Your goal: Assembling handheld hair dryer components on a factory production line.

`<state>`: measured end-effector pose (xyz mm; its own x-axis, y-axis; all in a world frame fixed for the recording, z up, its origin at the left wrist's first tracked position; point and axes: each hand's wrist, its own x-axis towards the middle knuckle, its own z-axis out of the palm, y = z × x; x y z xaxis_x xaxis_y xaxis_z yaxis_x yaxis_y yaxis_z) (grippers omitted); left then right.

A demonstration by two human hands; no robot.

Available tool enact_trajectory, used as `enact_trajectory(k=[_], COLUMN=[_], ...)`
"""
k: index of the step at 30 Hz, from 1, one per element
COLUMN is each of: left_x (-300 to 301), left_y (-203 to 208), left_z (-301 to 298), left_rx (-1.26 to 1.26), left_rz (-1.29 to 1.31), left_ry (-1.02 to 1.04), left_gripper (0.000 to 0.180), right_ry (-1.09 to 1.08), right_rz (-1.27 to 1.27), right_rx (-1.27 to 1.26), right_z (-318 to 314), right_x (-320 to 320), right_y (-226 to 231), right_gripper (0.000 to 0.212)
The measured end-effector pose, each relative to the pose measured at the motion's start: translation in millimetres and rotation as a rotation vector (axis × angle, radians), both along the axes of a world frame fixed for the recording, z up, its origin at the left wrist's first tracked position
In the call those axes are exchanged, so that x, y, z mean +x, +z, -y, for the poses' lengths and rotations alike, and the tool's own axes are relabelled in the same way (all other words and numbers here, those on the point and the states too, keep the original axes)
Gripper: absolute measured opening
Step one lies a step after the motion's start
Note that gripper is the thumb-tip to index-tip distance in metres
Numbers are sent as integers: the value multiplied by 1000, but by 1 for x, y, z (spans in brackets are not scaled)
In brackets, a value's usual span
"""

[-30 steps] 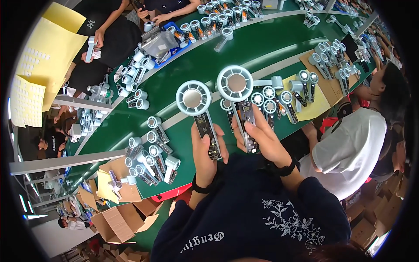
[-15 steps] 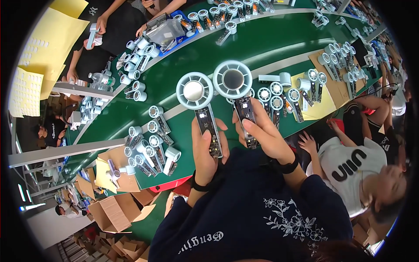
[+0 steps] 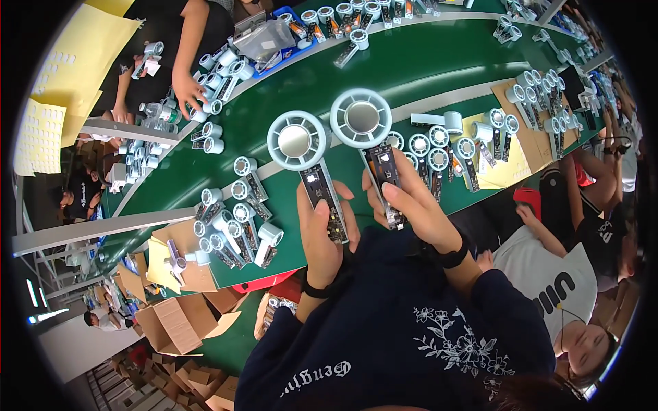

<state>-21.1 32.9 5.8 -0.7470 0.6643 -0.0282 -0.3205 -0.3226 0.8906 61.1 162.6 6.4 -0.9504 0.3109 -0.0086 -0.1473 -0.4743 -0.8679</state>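
Observation:
My left hand (image 3: 323,241) is closed around the handle of a pale blue-grey handheld fan (image 3: 296,140), its thumb on the exposed circuit board. A second fan of the same kind (image 3: 361,118) is gripped in my right hand (image 3: 426,218), the thumb likewise lying across its bare board. Both fans stand side by side above the table's near edge, round ringed heads pointing away from me, with silvery discs at their centres. White marks show on each board. The two heads nearly touch.
Several open-handled fans (image 3: 241,212) lie to the left, and more (image 3: 437,159) to the right beside yellow paper (image 3: 495,177). A green conveyor belt (image 3: 288,92) curves behind. Across it a co-worker's hand (image 3: 188,89) touches fans. An open carton (image 3: 171,325) stands lower left; another co-worker sits right.
Both fans have shifted slightly up and left, and their discs reflect differently. Across the belt, a co-worker's hand has reached down to the fans. The co-worker at right has leaned away.

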Motion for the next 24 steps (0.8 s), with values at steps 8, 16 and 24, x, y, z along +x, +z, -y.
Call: enact_trajectory(k=[8, 16, 24], left_x=[1, 3, 4], left_y=[0, -1, -4], left_z=[3, 7, 6], left_rx=[-16, 40, 42], left_rz=[6, 25, 18], left_ry=[30, 41, 41], left_gripper=[52, 54, 53], right_ry=[48, 48, 41], right_rz=[-5, 11, 10], right_rx=[1, -20, -29], right_z=[0, 6, 5], right_x=[-1, -2, -2], right_y=[-7, -4, -8], right_gripper=[49, 49, 50])
